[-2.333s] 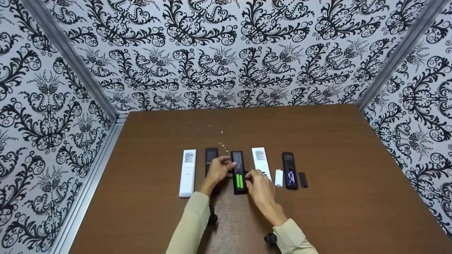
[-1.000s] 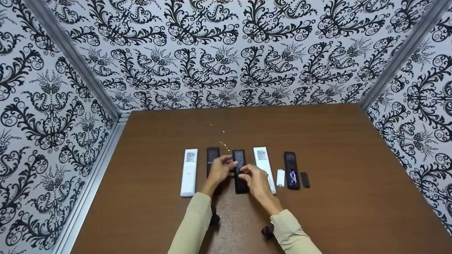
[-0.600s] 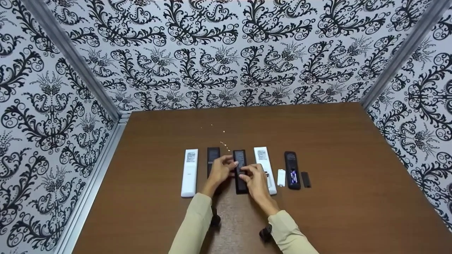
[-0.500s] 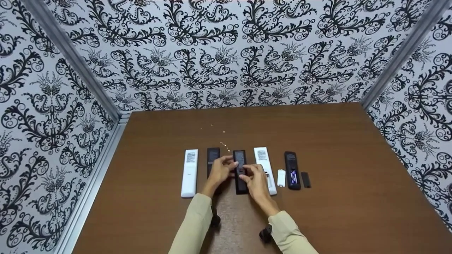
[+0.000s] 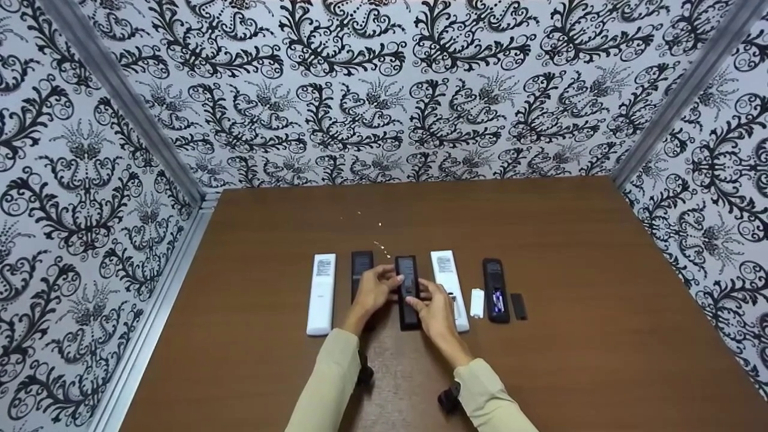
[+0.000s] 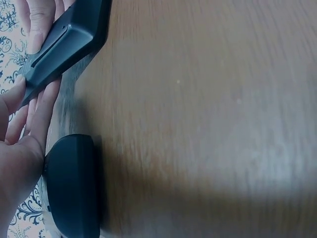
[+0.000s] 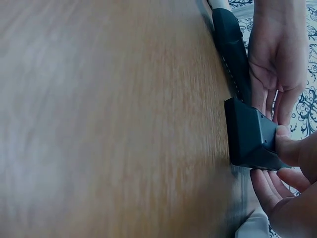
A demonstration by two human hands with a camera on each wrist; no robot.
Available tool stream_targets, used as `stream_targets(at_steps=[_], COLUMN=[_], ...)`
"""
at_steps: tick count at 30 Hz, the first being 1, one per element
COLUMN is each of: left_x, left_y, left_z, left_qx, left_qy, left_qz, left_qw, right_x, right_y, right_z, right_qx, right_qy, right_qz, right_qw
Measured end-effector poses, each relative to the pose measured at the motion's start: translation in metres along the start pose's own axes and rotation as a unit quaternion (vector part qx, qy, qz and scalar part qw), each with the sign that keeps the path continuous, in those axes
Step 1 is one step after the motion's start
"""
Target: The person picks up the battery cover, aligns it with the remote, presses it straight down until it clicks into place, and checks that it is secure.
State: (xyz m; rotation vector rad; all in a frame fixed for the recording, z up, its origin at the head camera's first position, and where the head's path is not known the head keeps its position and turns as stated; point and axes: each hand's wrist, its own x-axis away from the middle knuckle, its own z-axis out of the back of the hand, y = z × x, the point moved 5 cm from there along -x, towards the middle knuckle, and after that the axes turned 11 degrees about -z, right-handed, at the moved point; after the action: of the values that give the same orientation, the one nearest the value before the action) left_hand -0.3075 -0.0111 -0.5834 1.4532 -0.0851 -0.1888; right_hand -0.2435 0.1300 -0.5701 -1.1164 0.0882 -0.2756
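A black remote control [image 5: 409,321] lies back side up at mid-table, label at its far end, its battery cover [image 5: 409,290] in place. My left hand [image 5: 373,294] grips its left edge, thumb on top and fingers along the side. From the right, my right hand [image 5: 439,312] holds the same remote, thumb on the cover and fingers at the side. In the left wrist view the remote [image 6: 81,32] shows its near end, slanted between both hands. The right wrist view has the remote [image 7: 245,134] between thumb and fingers of my right hand [image 7: 292,213].
Left of the hands lie a white remote [image 5: 321,300] and a black remote [image 5: 362,264], partly covered by my left hand. To the right are a white remote [image 5: 445,270] with an uncovered battery bay, a white cover [image 5: 477,303], a black remote [image 5: 494,276] showing batteries, and a black cover [image 5: 518,306].
The green batteries that showed in the middle remote are now under its cover. My right fingers moved from above the cover down to the remote's right edge. My left hand stayed put.
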Motion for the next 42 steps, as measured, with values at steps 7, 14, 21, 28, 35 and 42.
stream_targets(at_steps=[7,14,21,28,35,42], left_x=[0.001,0.003,0.005,0.003,0.006,0.008], left_y=[0.002,0.005,0.009,0.020,0.025,0.025], left_z=[-0.001,-0.001,-0.003,-0.011,-0.014,-0.016], left_qx=[0.004,-0.015,-0.083,-0.244,-0.309,-0.338], left_qy=[-0.003,0.005,0.017,-0.021,-0.011,-0.003], left_qz=[-0.006,-0.011,-0.033,-0.052,-0.070,-0.071], left_qw=[1.0000,0.9998,0.9959,0.9683,0.9485,0.9386], right_x=[0.000,0.002,0.004,0.004,0.005,0.003], right_y=[0.000,-0.001,0.002,0.000,-0.001,-0.001], right_z=[-0.001,-0.003,-0.005,-0.007,-0.009,-0.007], right_qx=[0.011,0.040,0.049,0.068,0.089,0.097], right_qy=[0.011,0.023,0.019,0.032,0.049,0.043], right_qz=[0.012,0.017,0.024,0.026,0.046,0.044], right_qw=[0.9998,0.9988,0.9983,0.9968,0.9937,0.9933])
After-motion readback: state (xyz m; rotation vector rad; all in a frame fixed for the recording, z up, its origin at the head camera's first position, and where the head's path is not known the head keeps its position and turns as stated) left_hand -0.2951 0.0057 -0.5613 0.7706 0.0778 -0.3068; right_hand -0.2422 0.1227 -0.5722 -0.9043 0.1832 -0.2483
